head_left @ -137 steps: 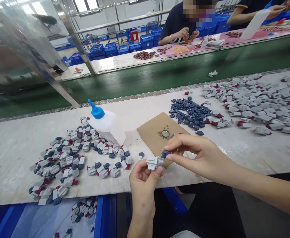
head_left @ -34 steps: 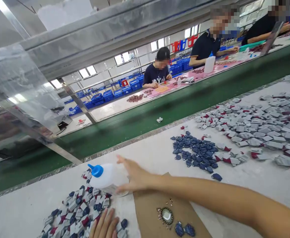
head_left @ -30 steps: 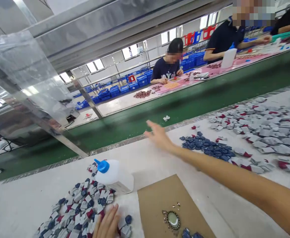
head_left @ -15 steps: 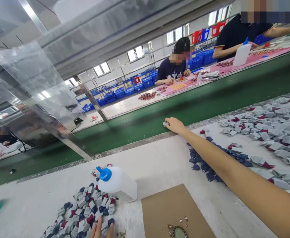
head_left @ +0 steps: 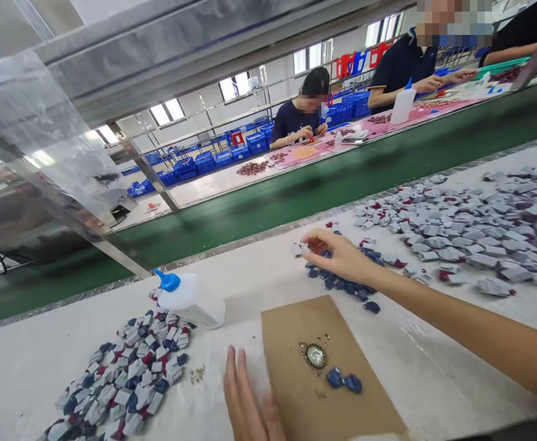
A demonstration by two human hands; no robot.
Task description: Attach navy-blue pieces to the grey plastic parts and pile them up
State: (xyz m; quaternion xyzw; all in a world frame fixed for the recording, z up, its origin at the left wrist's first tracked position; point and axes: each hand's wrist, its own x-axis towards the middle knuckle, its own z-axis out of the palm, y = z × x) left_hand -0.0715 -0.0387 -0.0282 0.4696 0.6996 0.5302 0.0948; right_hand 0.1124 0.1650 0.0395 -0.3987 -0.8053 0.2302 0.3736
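My right hand [head_left: 337, 256] pinches a small grey piece [head_left: 297, 250] between thumb and fingertips, in front of the dark blue parts [head_left: 339, 283]; I can't tell whether the piece touches the table [head_left: 245, 278]. My left hand [head_left: 246, 404] is held out with straight fingers lying nearly side by side and the thumb a little apart, with nothing gripped. It is at the left edge of the cardboard [head_left: 291, 324], between that and the heap of assembled pieces [head_left: 128, 373]; blur hides whether my thumb touches the cardboard.
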